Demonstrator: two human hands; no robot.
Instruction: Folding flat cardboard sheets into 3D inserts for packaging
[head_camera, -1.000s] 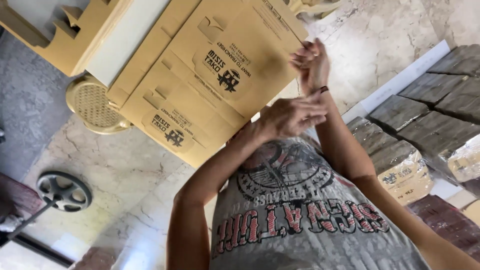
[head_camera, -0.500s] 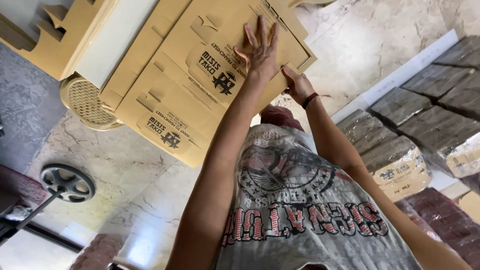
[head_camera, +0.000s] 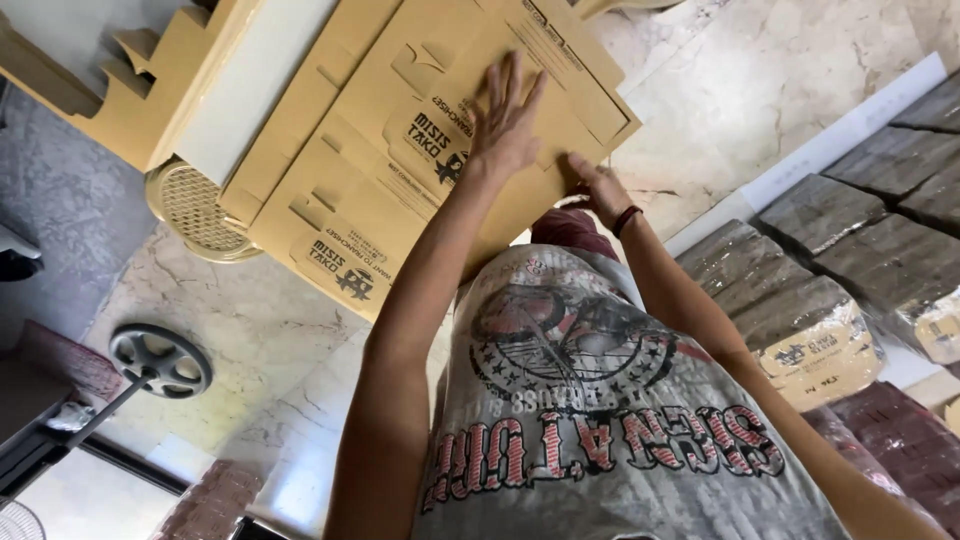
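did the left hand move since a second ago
Yes. The left hand went from hovering near the right hand, clear of the flat tan cardboard box blank, to lying spread flat on it beside its dark printed logo.

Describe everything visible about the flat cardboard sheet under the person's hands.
The flat cardboard sheet is a tan, die-cut box blank, unfolded, with cut slots, tabs and crease lines and a dark printed logo. It lies on top of similar overlapping blanks, angled across the view. The left hand presses flat on it, fingers spread; the right hand grips its near edge.
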